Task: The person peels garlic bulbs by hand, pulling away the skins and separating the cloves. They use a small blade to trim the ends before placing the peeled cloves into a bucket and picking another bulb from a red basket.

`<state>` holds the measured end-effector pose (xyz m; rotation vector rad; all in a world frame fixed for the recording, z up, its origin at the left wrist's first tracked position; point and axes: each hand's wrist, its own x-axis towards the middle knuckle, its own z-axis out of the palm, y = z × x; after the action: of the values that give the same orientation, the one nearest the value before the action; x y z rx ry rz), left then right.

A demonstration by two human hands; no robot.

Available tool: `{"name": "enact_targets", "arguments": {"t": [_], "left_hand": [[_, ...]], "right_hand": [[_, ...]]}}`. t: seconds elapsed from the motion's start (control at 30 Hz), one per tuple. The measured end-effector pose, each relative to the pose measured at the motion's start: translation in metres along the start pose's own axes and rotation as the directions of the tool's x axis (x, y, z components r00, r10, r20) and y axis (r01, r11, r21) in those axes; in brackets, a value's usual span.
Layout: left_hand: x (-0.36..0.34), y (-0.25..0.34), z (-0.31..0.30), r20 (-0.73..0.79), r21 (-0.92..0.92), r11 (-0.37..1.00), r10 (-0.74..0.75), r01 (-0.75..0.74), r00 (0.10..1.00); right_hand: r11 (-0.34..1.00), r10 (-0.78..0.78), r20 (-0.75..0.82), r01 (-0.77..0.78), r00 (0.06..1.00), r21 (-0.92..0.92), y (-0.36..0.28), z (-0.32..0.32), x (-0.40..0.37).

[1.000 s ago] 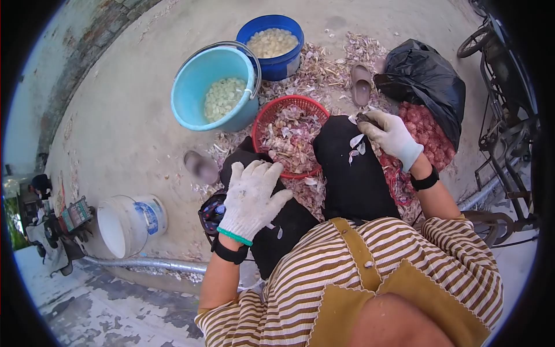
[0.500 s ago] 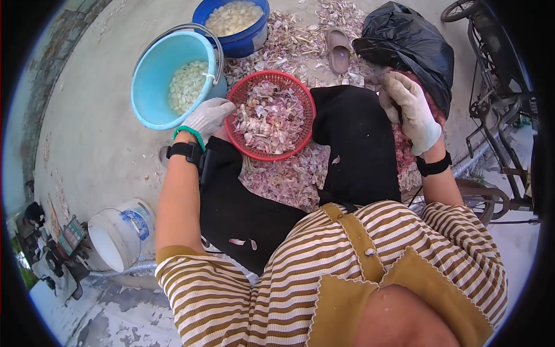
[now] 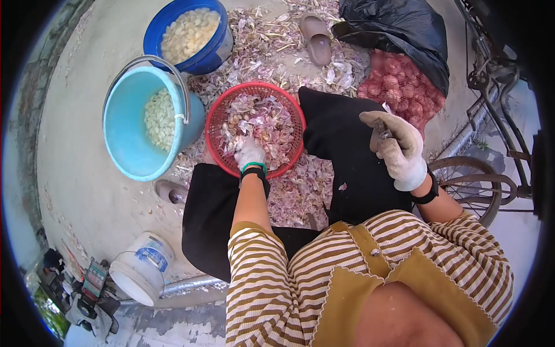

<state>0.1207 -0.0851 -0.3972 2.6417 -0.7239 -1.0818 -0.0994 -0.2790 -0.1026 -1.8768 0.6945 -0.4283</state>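
A red basket (image 3: pixel 211 134) between my knees holds garlic cloves and pinkish skins (image 3: pixel 277 124). My left hand (image 3: pixel 250 154), in a white glove, reaches into its near left part, with fingertips among the garlic; whether they grip a clove is hidden. My right hand (image 3: pixel 399 147), in a soiled glove, hovers above my right thigh with its fingers curled around a small dark object (image 3: pixel 381 130) that I cannot identify. Left of the basket, the light blue bucket (image 3: pixel 124 141) contains peeled cloves (image 3: pixel 160 118).
A dark blue bucket (image 3: pixel 222 43) of pale cloves stands beyond. Skins litter the ground. A slipper (image 3: pixel 317 43), a red mesh bag of garlic (image 3: pixel 404 87) and a black plastic bag (image 3: pixel 399 26) lie ahead. A bicycle (image 3: pixel 497 115) stands right, a white bucket (image 3: pixel 134 276) lower left.
My left hand has moved right, from the basket's left rim into the basket. My right hand has come away from the bags, back over my thigh. The view has shifted.
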Motion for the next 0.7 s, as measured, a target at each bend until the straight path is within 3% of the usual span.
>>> {"name": "enact_targets", "arguments": {"t": [0.07, 0.2, 0.23, 0.3, 0.47, 0.6, 0.63, 0.67, 0.7], "left_hand": [[0.015, -0.022, 0.033, 0.028, 0.186, 0.982, 0.01, -0.015, 1.0], [0.018, -0.002, 0.014, 0.069, 0.195, 0.98, 0.012, -0.025, 0.998], [0.019, 0.008, 0.003, 0.159, 0.254, 0.967, -0.038, -0.003, 0.987], [0.026, 0.01, 0.008, 0.268, 0.384, 0.923, -0.108, -0.003, 0.957], [0.02, 0.0, 0.011, 0.44, 0.29, 0.957, -0.136, 0.003, 0.888], [0.007, -0.039, 0.051, 0.335, 0.106, 0.993, -0.082, 0.049, 0.939], [0.01, -0.048, 0.051, 0.297, -0.224, 0.955, -0.125, 0.196, 0.947], [0.012, -0.055, 0.053, 0.271, -0.531, 0.793, -0.175, 0.299, 0.947], [0.006, -0.037, 0.028, 0.29, -0.832, 0.429, -0.206, 0.352, 0.935]], "right_hand": [[0.999, 0.028, -0.005, -0.028, 1.0, 0.027, -0.001, -0.001, 0.0], [0.991, 0.098, -0.016, -0.096, 0.995, 0.09, -0.002, 0.003, 0.0], [0.997, 0.053, -0.08, -0.049, 0.995, 0.056, 0.001, 0.008, 0.001], [0.994, 0.095, -0.061, -0.091, 0.994, 0.063, 0.001, 0.008, -0.001], [0.997, 0.064, 0.019, -0.065, 0.998, 0.051, -0.003, 0.01, 0.01], [0.992, 0.068, 0.088, -0.076, 0.994, 0.097, -0.006, 0.009, 0.012], [0.989, 0.089, 0.099, -0.1, 0.991, 0.111, -0.006, 0.006, 0.009], [0.989, 0.079, 0.095, -0.09, 0.992, 0.118, -0.005, 0.006, 0.008], [0.991, 0.053, 0.096, -0.064, 0.994, 0.117, -0.005, 0.008, 0.008]]}}
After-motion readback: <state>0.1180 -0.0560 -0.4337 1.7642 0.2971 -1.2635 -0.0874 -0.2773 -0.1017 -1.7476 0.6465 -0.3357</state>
